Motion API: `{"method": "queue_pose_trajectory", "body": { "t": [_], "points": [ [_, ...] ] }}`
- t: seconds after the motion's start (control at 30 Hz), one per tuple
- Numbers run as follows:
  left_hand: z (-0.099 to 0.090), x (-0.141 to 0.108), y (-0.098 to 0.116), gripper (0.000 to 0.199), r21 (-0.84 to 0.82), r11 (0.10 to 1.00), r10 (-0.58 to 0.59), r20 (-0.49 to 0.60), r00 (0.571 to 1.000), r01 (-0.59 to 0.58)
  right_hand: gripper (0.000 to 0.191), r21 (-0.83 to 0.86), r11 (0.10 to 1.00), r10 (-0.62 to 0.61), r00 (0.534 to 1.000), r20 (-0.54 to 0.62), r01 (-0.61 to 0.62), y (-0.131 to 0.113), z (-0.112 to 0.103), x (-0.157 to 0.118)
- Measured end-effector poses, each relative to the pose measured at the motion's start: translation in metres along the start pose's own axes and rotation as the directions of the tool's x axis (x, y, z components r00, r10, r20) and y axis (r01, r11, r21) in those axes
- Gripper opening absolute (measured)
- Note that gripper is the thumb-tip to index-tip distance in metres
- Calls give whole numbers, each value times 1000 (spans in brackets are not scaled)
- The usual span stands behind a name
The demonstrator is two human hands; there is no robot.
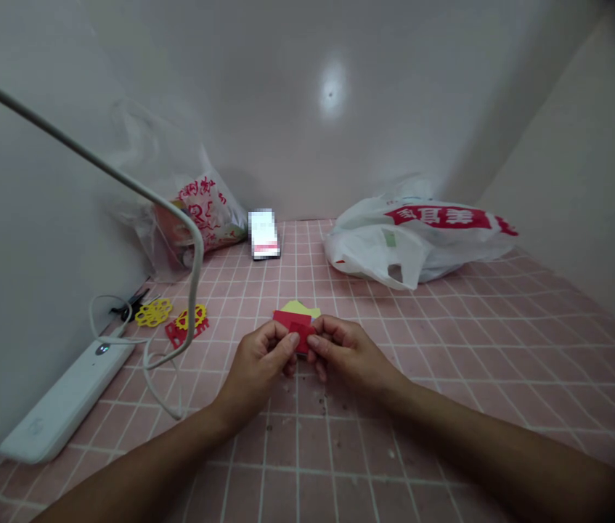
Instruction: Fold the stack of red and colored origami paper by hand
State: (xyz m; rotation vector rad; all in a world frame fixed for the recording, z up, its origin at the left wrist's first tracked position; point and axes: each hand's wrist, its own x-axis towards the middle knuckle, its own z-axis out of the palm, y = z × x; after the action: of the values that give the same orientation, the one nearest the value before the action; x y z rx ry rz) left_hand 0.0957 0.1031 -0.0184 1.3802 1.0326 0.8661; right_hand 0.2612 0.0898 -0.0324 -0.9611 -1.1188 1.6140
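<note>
Between my two hands is a small piece of red paper [299, 330], partly folded over so that a darker layer shows at its lower part. My left hand [263, 356] pinches its left side between thumb and fingers. On the right side, my right hand [343, 349] grips the edge in the same way. Just behind the red paper lie pale yellow paper pieces [300, 308] on the tiled surface, partly hidden by it. The fingertips under the red paper are mostly out of sight.
At left are a white power strip [70, 392], a looping white cable [198, 276], yellow gear-shaped pieces [153, 312] and a red toothed piece [176, 335]. A phone [264, 234] leans at the back, between a clear plastic bag [220, 218] and a white plastic bag [421, 240]. Walls enclose the surface.
</note>
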Motion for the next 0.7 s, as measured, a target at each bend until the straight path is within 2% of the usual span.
{"method": "queue_pose_trajectory", "body": {
  "t": [0.2, 0.33, 0.47, 0.57, 0.7],
  "points": [
    [-2, 2, 0, 26, 7, 1000, 14, 66, 998, -14, 28, -36, 999, -13, 999, 42, 14, -4, -3, 0],
    [-3, 4, -1, 31, -105, 992, -56, 115, 992, 68, 32, -39, 998, -46, 998, -38, 45, -2, -3, 1],
    [-3, 4, -2, 30, -132, 988, -64, 100, 993, 77, 30, -30, 998, -65, 991, -117, 62, 1, -2, 1],
    [-3, 5, -1, 25, -101, 994, -26, 78, 997, 34, 28, -15, 997, -71, 992, -104, 69, 4, -2, 1],
    [-4, 4, 2, 24, -97, 995, 17, -34, 999, -20, 24, 23, 999, -33, 998, -59, 35, 6, 0, 0]
  ]
}}
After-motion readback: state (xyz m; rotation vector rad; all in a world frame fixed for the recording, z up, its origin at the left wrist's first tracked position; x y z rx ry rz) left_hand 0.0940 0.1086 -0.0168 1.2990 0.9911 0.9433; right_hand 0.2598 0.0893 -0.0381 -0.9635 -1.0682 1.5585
